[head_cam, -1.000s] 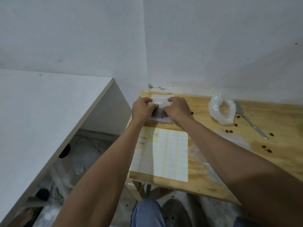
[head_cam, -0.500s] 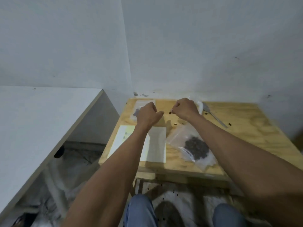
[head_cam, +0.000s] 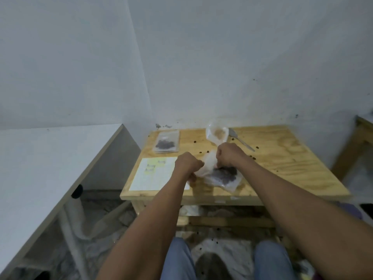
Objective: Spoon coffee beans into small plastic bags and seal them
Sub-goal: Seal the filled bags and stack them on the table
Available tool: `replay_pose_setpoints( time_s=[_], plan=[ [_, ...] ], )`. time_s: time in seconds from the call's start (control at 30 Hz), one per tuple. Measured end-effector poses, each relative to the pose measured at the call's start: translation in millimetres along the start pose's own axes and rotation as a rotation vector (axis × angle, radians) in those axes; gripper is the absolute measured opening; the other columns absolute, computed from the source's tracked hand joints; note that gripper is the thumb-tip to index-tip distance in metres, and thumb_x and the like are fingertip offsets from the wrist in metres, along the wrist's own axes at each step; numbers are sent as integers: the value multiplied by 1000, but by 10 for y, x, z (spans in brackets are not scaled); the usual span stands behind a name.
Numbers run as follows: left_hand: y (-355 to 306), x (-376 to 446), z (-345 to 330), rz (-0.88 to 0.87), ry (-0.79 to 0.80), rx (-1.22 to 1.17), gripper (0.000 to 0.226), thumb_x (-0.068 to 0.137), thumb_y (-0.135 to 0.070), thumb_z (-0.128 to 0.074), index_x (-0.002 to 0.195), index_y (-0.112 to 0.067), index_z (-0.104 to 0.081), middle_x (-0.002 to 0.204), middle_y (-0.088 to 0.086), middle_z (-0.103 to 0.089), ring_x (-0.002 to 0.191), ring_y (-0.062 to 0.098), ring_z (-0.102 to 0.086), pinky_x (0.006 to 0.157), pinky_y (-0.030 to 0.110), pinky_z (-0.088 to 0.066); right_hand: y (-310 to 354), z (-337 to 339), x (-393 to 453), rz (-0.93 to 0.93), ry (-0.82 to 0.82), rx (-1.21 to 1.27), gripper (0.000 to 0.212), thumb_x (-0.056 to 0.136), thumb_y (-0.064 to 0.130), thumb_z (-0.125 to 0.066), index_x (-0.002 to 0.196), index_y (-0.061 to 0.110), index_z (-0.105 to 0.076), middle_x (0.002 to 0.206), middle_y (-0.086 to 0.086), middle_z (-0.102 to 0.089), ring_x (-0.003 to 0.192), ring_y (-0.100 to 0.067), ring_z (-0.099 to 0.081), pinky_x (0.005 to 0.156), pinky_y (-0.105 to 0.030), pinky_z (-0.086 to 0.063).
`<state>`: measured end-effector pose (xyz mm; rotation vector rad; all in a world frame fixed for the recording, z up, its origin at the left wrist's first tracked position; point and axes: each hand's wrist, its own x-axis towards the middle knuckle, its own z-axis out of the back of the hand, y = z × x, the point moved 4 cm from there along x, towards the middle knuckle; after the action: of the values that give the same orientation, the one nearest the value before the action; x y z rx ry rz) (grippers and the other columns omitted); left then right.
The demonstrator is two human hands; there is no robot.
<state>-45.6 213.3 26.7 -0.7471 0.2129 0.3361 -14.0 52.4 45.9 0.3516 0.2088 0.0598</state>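
A large clear plastic bag of coffee beans [head_cam: 223, 176] lies near the front middle of the small wooden table [head_cam: 282, 158]. My left hand [head_cam: 186, 164] and my right hand [head_cam: 228, 155] both grip its crumpled top [head_cam: 209, 164], one on each side. A small sealed bag with beans [head_cam: 166, 143] lies flat at the table's back left. A sheet of labels [head_cam: 153, 176] lies at the front left, partly under my left forearm. A metal spoon [head_cam: 241, 141] rests at the back, beside an open clear bag [head_cam: 218, 134].
Loose beans [head_cam: 252, 157] are scattered on the table and on the floor below. A white shelf top [head_cam: 50, 168] stands to the left, walls close behind. Another wooden piece [head_cam: 361, 134] is at the right edge. My knees [head_cam: 270, 259] are under the table's front.
My hands left the small sealed bag at the back left, drew back toward me and took hold of the top of the large bean bag. The camera view pulled back and shifted.
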Motion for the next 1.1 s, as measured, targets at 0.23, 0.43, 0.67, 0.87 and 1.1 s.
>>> replay_pose_setpoints(
  time_s=[0.23, 0.43, 0.67, 0.87, 1.1],
  plan=[
    [-75, 57, -50, 78, 26, -156, 37, 91, -33, -75, 89, -5, -52, 82, 15, -70, 68, 30, -72, 67, 39, -63, -76, 94, 4, 9, -64, 408, 16, 85, 0, -74, 84, 16, -72, 80, 4, -63, 74, -16, -62, 62, -27, -50],
    [-74, 185, 110, 113, 45, -665, 13, 91, 1, -67, 97, -2, -56, 97, 20, -61, 65, 28, -57, 62, 36, -52, 73, 299, 76, 27, -102, 907, 20, 86, -14, -63, 91, 3, -73, 89, -16, -70, 55, -8, -61, 43, -15, -44],
    [-65, 207, 650, -109, -113, -1013, 29, 86, 19, -54, 85, -10, -53, 74, 14, -64, 49, 16, -50, 48, 25, -40, 522, 378, 135, 175, -97, 911, 29, 88, -3, -71, 111, 15, -72, 72, -6, -64, 56, -13, -53, 47, -16, -38],
    [347, 337, 1218, -174, -238, -972, 21, 91, 3, -64, 100, -10, -49, 88, 17, -70, 62, 21, -64, 58, 30, -51, 889, 446, 255, 244, -273, 965, 32, 87, 2, -73, 113, 21, -74, 119, -3, -62, 78, -1, -56, 57, -18, -46],
    [1256, 552, 1345, 28, -346, -266, 31, 81, -5, -80, 100, -10, -57, 102, 16, -67, 72, 19, -62, 60, 31, -50, 1075, 298, 381, 221, -256, 1024, 33, 86, 2, -72, 112, 23, -73, 122, -9, -65, 67, -8, -55, 59, -21, -47]
  ],
)
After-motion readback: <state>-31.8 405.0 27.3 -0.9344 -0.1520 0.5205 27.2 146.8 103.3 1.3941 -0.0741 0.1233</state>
